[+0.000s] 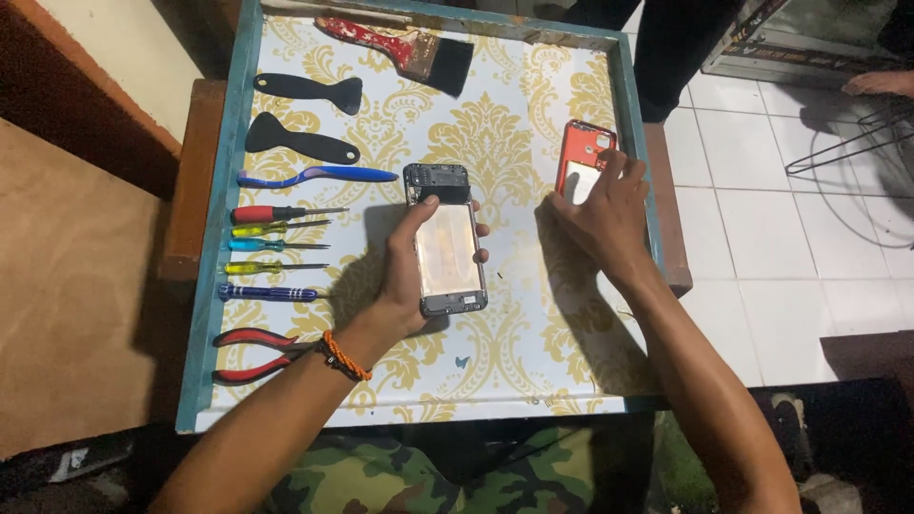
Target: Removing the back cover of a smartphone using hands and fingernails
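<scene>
Over the patterned bench (533,114), the left hand (411,276) is clamped around an opened phone (445,238). The right hand (602,211) pinches its red back cover (583,145) at the bench's edge, where a slip could drop it onto the tiles.

My left hand (411,271) is raised palm up, fingers curled round what it grips, thumb along the near edge; a braided orange band sits on that wrist. My right hand (602,211) reaches further out, palm down, fingertips (609,164) pressing.
</scene>
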